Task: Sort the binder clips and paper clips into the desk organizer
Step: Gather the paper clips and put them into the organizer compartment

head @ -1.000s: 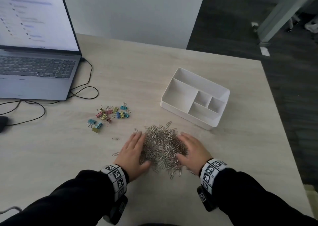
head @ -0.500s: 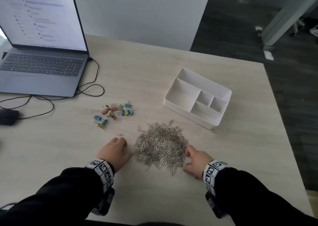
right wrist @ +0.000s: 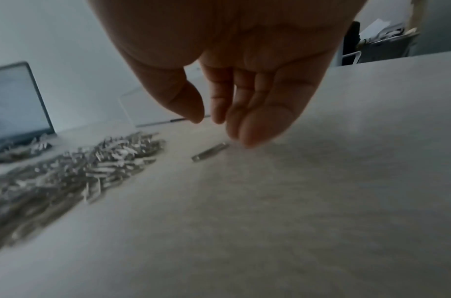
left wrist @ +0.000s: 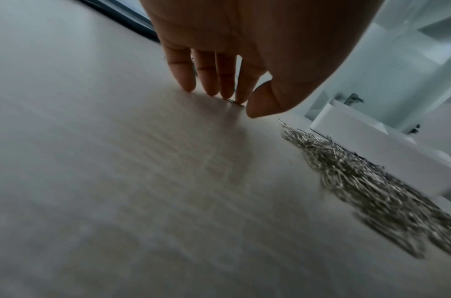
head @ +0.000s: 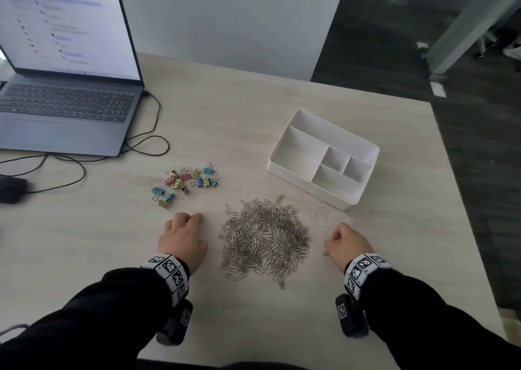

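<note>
Left hand (head: 182,238): I see its fingertips (left wrist: 240,96) down on a stray paper clip (left wrist: 235,101), nothing gripped
Right hand (head: 347,242): loosely curled, holding nothing
Paper clip pile (head: 265,237): between them, near the surface's (head: 239,121) front edge

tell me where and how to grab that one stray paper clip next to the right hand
The stray paper clip lies flat on the table, apart from the pile. Probably pinch its long sides from above with the right hand, or drag one end up first.

Pale wood-grain table (head: 253,110) carrying office items.
Paper clip pile (head: 265,237) at centre; binder clips (head: 187,182) at 10 o'clock, desk organizer (head: 324,158) at 1, laptop (head: 64,93) farther out at 10.
</note>
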{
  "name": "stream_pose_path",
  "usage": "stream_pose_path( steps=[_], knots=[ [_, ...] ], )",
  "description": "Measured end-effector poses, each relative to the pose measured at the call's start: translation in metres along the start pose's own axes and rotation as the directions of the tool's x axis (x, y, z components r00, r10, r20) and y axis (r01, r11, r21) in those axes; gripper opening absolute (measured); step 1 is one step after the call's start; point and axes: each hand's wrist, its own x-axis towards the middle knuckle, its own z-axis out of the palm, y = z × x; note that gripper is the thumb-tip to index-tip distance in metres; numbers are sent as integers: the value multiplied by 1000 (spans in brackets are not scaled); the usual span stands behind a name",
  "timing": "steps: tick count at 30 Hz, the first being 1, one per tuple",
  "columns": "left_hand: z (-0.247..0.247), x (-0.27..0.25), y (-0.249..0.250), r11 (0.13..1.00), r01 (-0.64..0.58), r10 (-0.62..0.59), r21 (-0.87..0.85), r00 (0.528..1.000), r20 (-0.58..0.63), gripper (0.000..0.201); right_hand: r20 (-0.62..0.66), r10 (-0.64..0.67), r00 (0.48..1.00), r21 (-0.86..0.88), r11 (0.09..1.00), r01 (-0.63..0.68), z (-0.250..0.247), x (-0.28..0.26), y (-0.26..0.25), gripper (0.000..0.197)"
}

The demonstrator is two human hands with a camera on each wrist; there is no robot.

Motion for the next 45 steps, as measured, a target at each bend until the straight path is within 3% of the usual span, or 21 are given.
stream_pose_path(
  steps=[4, 8, 11, 13, 17, 19, 22, 27, 31, 33, 36, 38, 40, 45],
  knots=[
    [13, -6, 16, 989, -145, 145, -18, 989, 37, 53, 61, -18, 998, -54, 998, 21, 14, -3, -5, 11],
    [24, -7, 35, 939, -315, 329, -137, 940, 91, 56, 135, -157, 978, 158, 978, 135, 26, -11, -22, 7],
    [16, -5, 34, 920, -316, 330, -232, 944, 22, 50, 131, -226, 965, 279, 943, 183, 23, -17, -27, 5],
    [7, -3, 27, 950, -277, 288, -146, 956, 58, 54, 148, -296, 944, 234, 938, 257, 17, -19, -24, 17],
    [0, -3, 16, 952, -264, 202, 153, 921, 333, 59, 448, -359, 819, -27, 910, 414, 21, -26, -20, 41],
    [7, -8, 17, 920, -327, 222, 216, 890, 399, 54, 506, -385, 772, -143, 845, 515, 32, -31, -26, 41],
    [17, -12, 27, 912, -376, 289, 163, 872, 395, 37, 500, -445, 743, -180, 786, 591, 49, -32, -38, 32],
    [25, -5, 47, 912, -408, 373, 50, 872, 317, 22, 366, -521, 772, -113, 798, 592, 53, -22, -52, 18],
    [12, -2, 51, 931, -358, 364, -70, 912, 187, 20, 187, -519, 834, -31, 845, 533, 30, -15, -47, 23],
    [6, -1, 49, 940, -337, 342, -58, 931, 127, 40, 92, -491, 866, -20, 869, 495, 19, -11, -40, 28],
    [2, -1, 51, 944, -323, 304, 66, 931, 201, 104, 114, -420, 901, -36, 904, 426, 14, -4, -31, 76],
    [4, -1, 59, 924, -352, 310, 149, 919, 245, 118, 159, -409, 898, -84, 901, 426, 19, -1, -29, 97],
    [11, 0, 68, 909, -378, 328, 176, 908, 260, 110, 195, -427, 883, -131, 881, 455, 27, 0, -28, 98],
    [19, 4, 84, 904, -411, 373, 116, 893, 251, 63, 165, -484, 859, -66, 864, 500, 38, -1, -30, 68]
  ],
)
